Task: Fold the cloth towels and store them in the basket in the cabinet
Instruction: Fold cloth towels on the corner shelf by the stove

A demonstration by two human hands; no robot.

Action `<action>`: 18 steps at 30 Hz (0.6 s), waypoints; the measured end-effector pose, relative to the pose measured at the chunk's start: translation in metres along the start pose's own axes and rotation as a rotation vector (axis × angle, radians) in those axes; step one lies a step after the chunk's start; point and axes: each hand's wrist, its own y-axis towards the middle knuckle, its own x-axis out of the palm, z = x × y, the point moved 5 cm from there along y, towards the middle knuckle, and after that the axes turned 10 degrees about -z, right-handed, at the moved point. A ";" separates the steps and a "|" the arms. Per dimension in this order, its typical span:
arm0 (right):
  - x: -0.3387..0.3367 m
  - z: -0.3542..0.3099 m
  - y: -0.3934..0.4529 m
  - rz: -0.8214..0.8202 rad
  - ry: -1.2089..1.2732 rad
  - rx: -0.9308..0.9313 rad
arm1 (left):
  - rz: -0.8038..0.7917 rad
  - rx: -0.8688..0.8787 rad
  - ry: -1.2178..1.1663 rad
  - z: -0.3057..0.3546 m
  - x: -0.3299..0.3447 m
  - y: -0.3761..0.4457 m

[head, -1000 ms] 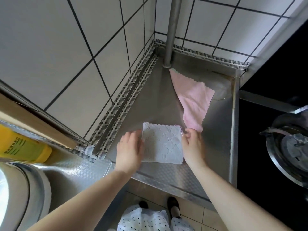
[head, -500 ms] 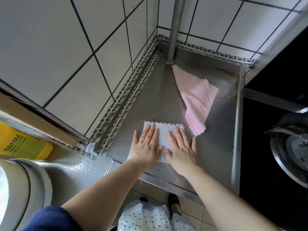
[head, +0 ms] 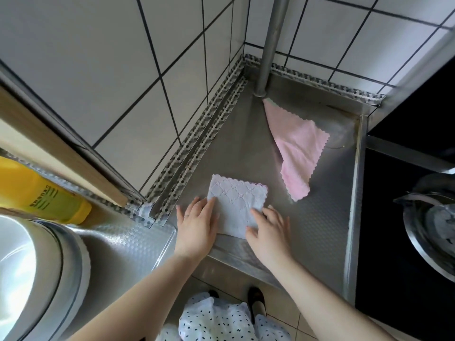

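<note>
A white embossed towel, folded into a small square, lies flat on the steel counter near its front edge. My left hand rests on the towel's left edge, fingers flat and together. My right hand covers the towel's near right corner, fingers spread on the cloth. A pink towel with a scalloped edge lies unfolded and creased behind, reaching from the metal pole toward the white towel. No basket or cabinet is in view.
A metal pole stands in the tiled back corner. A black stove with a metal pan is at the right. At the left are a yellow bottle and a round white appliance.
My hands lay side by side pressing on the white towel half a second ago; now they have slid apart to its left edge and near right corner, uncovering most of it.
</note>
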 end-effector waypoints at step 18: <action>0.006 -0.055 0.010 -0.079 -0.028 -0.281 | 0.032 0.001 0.088 -0.028 -0.014 -0.007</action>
